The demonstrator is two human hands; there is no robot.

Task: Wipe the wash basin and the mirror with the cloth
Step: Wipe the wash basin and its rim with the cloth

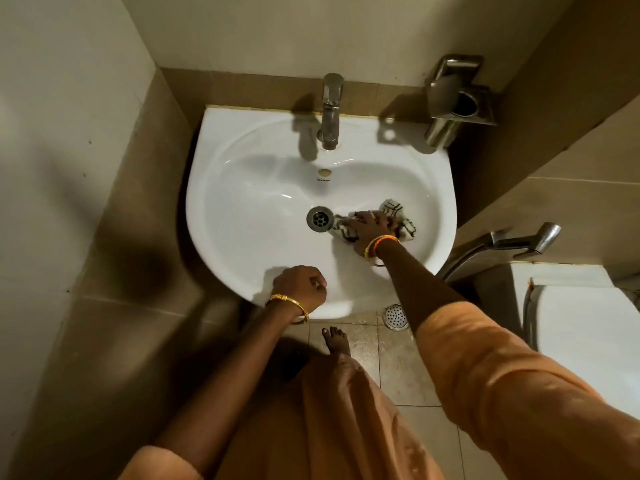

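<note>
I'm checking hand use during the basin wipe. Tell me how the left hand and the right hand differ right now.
The right hand presses the checked cloth inside the wash basin beside the drain; the left hand holds nothing. The right hand's fingers lie spread on the cloth; the left hand's are curled, at the basin's front rim. Both wrists wear gold bangles.

1 wash basin (242, 237), 1 cloth (394, 216), 1 tap (330, 109), 1 drain (320, 219), 2 hands: left hand (301, 282), right hand (369, 228), 1 floor drain (395, 317), 1 toilet (588, 323).
</note>
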